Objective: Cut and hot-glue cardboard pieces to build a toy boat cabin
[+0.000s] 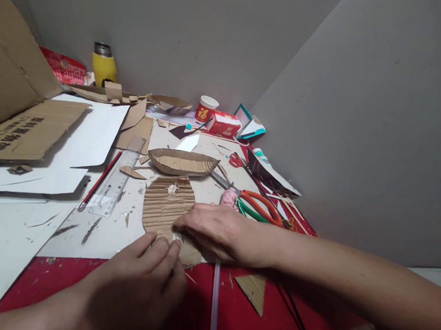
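A rounded piece of corrugated cardboard [166, 206] lies on the white board in front of me, its ridges showing and a small torn pale patch near the top. My left hand [152, 265] presses bent fingers onto its lower left part. Over its right side, my right hand [220, 231] is closed, fingers pinched down against the cardboard; the fingertips are partly hidden. A small white bit shows between the two hands. Just beyond lies a boat-shaped cardboard shell [183, 163]. Beside my right hand are large scissors [258, 206] with orange and green handles and a pink spool [229, 198].
On the left are a clear ruler [118, 179], a red pencil [99, 181], white sheets and a cardboard box [19, 61]. Toward the wall stand a yellow bottle [104, 65], a red-and-white cup [206, 109] and a tissue pack [224, 124]. Small red scissors [236, 160] lie right of the shell.
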{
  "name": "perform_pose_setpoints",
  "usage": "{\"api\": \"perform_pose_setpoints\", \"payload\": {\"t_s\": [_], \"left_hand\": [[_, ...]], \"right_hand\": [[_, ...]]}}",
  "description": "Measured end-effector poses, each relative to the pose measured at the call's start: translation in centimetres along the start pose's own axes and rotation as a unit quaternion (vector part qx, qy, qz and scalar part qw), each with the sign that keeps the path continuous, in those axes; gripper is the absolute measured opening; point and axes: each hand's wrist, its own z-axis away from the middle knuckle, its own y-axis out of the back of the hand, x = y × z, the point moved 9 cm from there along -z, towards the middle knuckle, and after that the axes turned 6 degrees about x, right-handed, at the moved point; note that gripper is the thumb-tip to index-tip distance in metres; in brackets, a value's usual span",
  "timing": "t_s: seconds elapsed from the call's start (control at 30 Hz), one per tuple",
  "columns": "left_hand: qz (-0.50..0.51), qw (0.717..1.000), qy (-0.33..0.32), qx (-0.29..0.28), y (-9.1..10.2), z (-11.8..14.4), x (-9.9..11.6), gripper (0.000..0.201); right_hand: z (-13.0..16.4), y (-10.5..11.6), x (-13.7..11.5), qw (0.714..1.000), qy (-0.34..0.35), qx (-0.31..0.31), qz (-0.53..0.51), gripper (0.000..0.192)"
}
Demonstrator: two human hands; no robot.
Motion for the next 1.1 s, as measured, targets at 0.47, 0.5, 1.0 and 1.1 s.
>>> {"api": "perform_pose_setpoints", "payload": {"t_s": [0.47, 0.5, 1.0, 1.1], "left_hand": [[-0.009, 1.000, 0.003, 0.008, -0.1, -0.2, -0.2, 0.022], [-0.003, 1.000, 0.007, 0.018, 0.0, -0.3, -0.3, 0.021], [0.088, 0.995, 0.051, 0.004, 0.0, 0.7, -2.3, 0.020], [0.082, 0.996, 0.038, 0.028, 1.0, 0.8, -2.4, 0.021]], "right_hand": [[0.4, 2.3, -0.1, 0.992, -0.014, 0.101, 0.078, 0.019], [0.6, 2.0, -0.2, 0.993, -0.020, 0.086, 0.078, 0.019], [3.9, 1.9, -1.7, 0.989, -0.066, 0.112, 0.074, 0.022], [4.6, 2.7, -2.5, 0.983, -0.060, 0.156, 0.078, 0.020]]}}
